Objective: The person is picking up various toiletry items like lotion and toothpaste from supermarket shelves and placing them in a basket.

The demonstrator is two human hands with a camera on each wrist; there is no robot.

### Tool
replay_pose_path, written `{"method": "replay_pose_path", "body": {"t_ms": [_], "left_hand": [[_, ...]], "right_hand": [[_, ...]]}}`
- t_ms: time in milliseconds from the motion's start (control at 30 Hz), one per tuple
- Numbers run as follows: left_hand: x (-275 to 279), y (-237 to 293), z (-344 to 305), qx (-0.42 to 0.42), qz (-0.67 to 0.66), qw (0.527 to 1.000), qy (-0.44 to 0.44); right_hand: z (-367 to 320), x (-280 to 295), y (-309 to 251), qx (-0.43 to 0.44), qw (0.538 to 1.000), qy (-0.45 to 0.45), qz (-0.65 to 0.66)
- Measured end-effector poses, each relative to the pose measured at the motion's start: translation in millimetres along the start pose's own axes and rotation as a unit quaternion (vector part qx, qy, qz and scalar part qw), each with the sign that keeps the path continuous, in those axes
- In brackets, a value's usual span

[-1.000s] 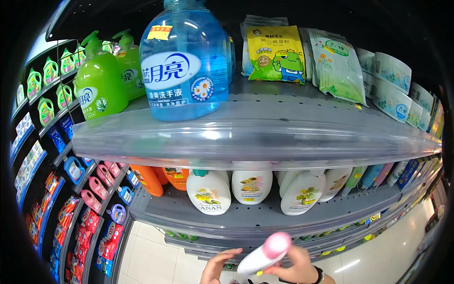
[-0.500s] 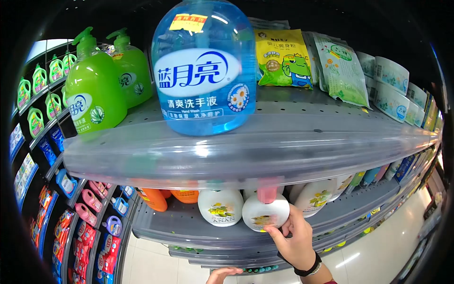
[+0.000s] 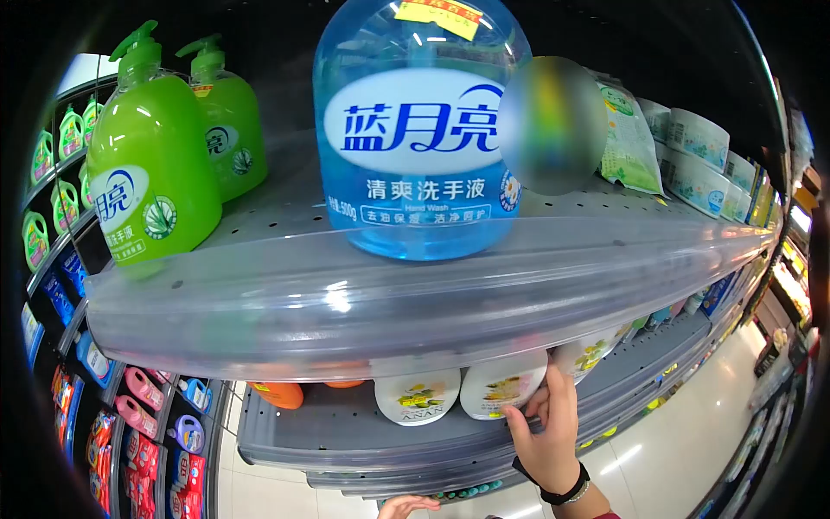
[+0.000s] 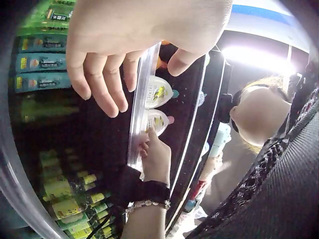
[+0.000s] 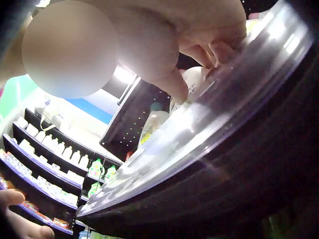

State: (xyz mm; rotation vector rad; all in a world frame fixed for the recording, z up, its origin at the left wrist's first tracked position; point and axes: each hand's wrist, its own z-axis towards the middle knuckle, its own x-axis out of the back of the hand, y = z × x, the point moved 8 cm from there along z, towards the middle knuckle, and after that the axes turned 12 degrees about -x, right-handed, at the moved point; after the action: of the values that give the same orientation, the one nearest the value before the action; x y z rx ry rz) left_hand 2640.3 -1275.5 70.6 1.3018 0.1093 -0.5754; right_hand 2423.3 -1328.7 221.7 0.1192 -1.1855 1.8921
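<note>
"Where is the right hand [image 5: 199,35]?"
"At the shelf's [image 5: 164,149] clear front edge, thumb and curled fingers around a white bottle [image 5: 195,76]."
"What stands near it along that edge?"
"Another bottle [image 5: 153,124], with a green cap [image 5: 156,106]."
"And past the shelf's far corner?"
"A rack [image 5: 50,174] of white bottles [image 5: 67,153], part of the left hand [image 5: 25,224] showing before it."

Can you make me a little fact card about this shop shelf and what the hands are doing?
right hand: thumb and fingers holding the side of a white bottle
right wrist: black band
left hand: holding nothing
white bottle's place: on the lower shelf
beside it, left: another white bottle
farther left: orange bottles
on the upper shelf: big blue bottle, with two green pump bottles to its left
</note>
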Motion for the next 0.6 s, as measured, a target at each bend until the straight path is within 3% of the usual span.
{"method": "replay_pose_path", "body": {"t_ms": [600], "left_hand": [[30.8, -10.0, -9.3, 0.023, 0.009, 0.995, 0.092]], "right_hand": [[5.4, -3.3, -2.7, 0.015, 0.997, 0.068, -0.02]]}}
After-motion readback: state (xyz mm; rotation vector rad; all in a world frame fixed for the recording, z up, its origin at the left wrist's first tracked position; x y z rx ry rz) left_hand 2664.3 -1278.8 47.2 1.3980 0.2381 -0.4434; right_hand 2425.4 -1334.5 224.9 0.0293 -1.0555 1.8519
